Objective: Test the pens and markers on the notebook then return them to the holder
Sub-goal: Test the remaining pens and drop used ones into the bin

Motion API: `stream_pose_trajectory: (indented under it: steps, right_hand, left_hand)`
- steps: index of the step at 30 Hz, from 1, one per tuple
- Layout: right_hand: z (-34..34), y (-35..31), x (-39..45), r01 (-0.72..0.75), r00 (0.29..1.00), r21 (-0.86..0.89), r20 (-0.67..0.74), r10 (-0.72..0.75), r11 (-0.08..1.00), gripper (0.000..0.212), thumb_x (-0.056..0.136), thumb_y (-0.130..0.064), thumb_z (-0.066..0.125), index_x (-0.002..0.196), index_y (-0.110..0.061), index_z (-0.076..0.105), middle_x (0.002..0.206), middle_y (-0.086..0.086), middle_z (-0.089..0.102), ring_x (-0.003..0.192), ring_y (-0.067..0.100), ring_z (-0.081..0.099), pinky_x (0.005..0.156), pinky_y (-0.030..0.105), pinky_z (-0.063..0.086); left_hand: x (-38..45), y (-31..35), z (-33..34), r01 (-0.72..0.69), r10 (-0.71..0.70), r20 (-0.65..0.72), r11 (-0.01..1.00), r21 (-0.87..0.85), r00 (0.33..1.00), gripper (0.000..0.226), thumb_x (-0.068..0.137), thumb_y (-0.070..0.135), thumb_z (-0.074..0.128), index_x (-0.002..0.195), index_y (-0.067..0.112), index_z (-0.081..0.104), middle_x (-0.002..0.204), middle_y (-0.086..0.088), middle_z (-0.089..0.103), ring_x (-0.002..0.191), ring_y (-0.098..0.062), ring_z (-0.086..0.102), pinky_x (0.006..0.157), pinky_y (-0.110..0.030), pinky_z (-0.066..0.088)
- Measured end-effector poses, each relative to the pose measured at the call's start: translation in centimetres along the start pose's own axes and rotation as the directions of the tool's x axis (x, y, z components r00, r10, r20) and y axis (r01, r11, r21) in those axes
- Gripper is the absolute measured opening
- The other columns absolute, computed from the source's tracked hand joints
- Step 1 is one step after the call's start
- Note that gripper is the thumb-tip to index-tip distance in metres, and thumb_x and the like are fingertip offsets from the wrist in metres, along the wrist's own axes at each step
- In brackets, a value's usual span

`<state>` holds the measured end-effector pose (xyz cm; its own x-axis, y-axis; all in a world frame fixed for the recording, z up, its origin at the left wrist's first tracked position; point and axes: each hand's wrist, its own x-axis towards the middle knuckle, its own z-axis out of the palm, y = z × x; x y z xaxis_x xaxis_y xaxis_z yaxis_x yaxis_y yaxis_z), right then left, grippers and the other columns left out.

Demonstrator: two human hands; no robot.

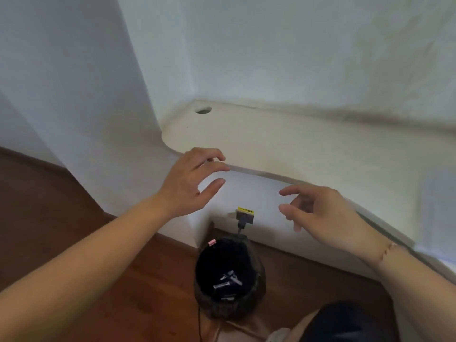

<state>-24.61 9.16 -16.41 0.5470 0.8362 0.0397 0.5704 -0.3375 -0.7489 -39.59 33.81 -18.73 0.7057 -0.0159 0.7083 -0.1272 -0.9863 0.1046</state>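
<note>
Cream-white and bare along its visible stretch, the worktop (283, 144) curves out from a white wall corner, with a round cable hole (203, 110) near its far left end. I hold both hands in the air in front of its rounded front edge, neither touching anything. My left hand (190, 183) hovers at the edge of the worktop, its fingers (217, 166) spread apart and lightly bent, thumb held away from them. My right hand (323, 213) hangs a little lower, just beside the worktop's front edge, fingers apart and loosely curved, holding nothing. A thin bracelet (385, 253) circles my right wrist.

Below and between my hands, on the brown wooden floor (61, 208), stands a dark round container (229, 277), seen from above. Its inside is black, and a few dark, stick-like items with pale markings (228, 280) lie at the bottom; whether these are pens or markers I cannot tell, as they are small and blurred. A small pink tag (212, 241) sits on its far rim. Just behind it, low on the white panel under the worktop, a plug with a yellow label (245, 214) sits in a socket, its dark cable running down toward the container. No notebook appears in view.
</note>
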Motion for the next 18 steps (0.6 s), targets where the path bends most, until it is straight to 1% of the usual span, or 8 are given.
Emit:
stream_pose_trajectory:
  steps: [3, 6, 8, 10, 12, 14, 16, 18]
  right_hand:
    - [-2.7, -1.3, -2.2, 0.083, 0.995, 0.077, -0.065, -0.078, 0.994, 0.016, 0.086, -0.029, 0.068, 0.102, -0.031, 0.067, 0.061, -0.007, 0.068, 0.058, 0.012, 0.066, 0.060, 0.020, 0.048]
    - [-6.5, -2.3, -5.4, 0.167, 0.974, 0.182, -0.185, -0.133, 0.969, 0.018, 0.080, -0.031, 0.070, 0.098, -0.030, 0.069, 0.066, 0.003, 0.068, 0.054, 0.019, 0.064, 0.057, 0.038, 0.048]
    - [-9.4, -2.3, -7.5, 0.175, 0.954, 0.196, -0.274, -0.117, 0.965, 0.021, 0.075, -0.036, 0.069, 0.096, -0.031, 0.071, 0.067, 0.007, 0.068, 0.053, 0.024, 0.062, 0.053, 0.038, 0.045]
    - [-12.6, -1.7, -9.3, 0.148, 0.920, 0.176, -0.386, -0.070, 0.973, 0.020, 0.073, -0.035, 0.068, 0.092, -0.033, 0.071, 0.064, 0.007, 0.068, 0.051, 0.023, 0.061, 0.048, 0.029, 0.045]
    - [-16.0, -0.2, -11.0, 0.081, 0.879, 0.117, -0.477, -0.016, 0.990, 0.018, 0.073, -0.034, 0.067, 0.090, -0.033, 0.072, 0.063, 0.006, 0.069, 0.048, 0.020, 0.061, 0.046, 0.025, 0.046]
    - [-19.4, 2.4, -11.9, -0.046, 0.836, 0.038, -0.545, 0.060, 0.998, 0.013, 0.076, -0.034, 0.068, 0.088, -0.033, 0.072, 0.066, 0.002, 0.071, 0.049, 0.020, 0.062, 0.048, 0.024, 0.049]
    - [-23.0, 6.6, -12.4, -0.235, 0.766, -0.055, -0.626, 0.149, 0.970, 0.008, 0.081, -0.033, 0.070, 0.088, -0.037, 0.070, 0.072, -0.012, 0.070, 0.049, 0.014, 0.062, 0.047, 0.015, 0.047]
    - [-26.3, 11.4, -12.3, -0.451, 0.679, -0.163, -0.700, 0.220, 0.877, 0.007, 0.086, -0.030, 0.068, 0.092, -0.035, 0.070, 0.077, -0.020, 0.068, 0.050, 0.009, 0.058, 0.052, 0.014, 0.045]
  left_hand:
    - [2.7, 1.2, 1.7, -0.028, 0.028, -0.014, 0.998, -0.057, 1.000, 0.019, 0.090, 0.017, 0.063, 0.100, 0.003, 0.072, 0.110, -0.013, 0.064, 0.091, -0.029, 0.059, 0.077, -0.044, 0.047]
    - [6.7, 3.4, 3.9, -0.092, 0.086, -0.055, 0.987, -0.132, 0.995, 0.020, 0.091, 0.016, 0.061, 0.099, 0.002, 0.072, 0.108, -0.013, 0.063, 0.089, -0.031, 0.060, 0.076, -0.043, 0.046]
    - [9.8, 5.4, 5.6, -0.138, 0.120, -0.104, 0.972, -0.191, 0.987, 0.020, 0.091, 0.015, 0.059, 0.098, 0.000, 0.072, 0.107, -0.014, 0.063, 0.089, -0.032, 0.060, 0.076, -0.044, 0.047]
    - [13.0, 7.6, 7.5, -0.178, 0.141, -0.161, 0.951, -0.252, 0.977, 0.020, 0.091, 0.014, 0.059, 0.096, 0.000, 0.072, 0.105, -0.014, 0.062, 0.089, -0.031, 0.060, 0.076, -0.045, 0.047]
    - [16.1, 10.1, 9.6, -0.218, 0.154, -0.210, 0.919, -0.329, 0.966, 0.018, 0.091, 0.012, 0.059, 0.092, -0.001, 0.072, 0.100, -0.013, 0.064, 0.089, -0.029, 0.061, 0.075, -0.044, 0.048]
    - [18.9, 13.0, 11.6, -0.258, 0.170, -0.229, 0.859, -0.442, 0.958, 0.017, 0.091, 0.010, 0.059, 0.088, 0.000, 0.072, 0.091, -0.008, 0.067, 0.083, -0.025, 0.064, 0.071, -0.040, 0.050]
    - [21.7, 16.1, 13.5, -0.278, 0.202, -0.195, 0.783, -0.557, 0.960, 0.017, 0.092, 0.011, 0.058, 0.088, 0.002, 0.072, 0.084, 0.000, 0.068, 0.074, -0.019, 0.064, 0.067, -0.034, 0.051]
    - [24.5, 19.4, 15.3, -0.245, 0.242, -0.097, 0.716, -0.653, 0.965, 0.015, 0.092, 0.016, 0.059, 0.090, 0.008, 0.072, 0.083, 0.009, 0.068, 0.072, -0.013, 0.064, 0.067, -0.030, 0.052]
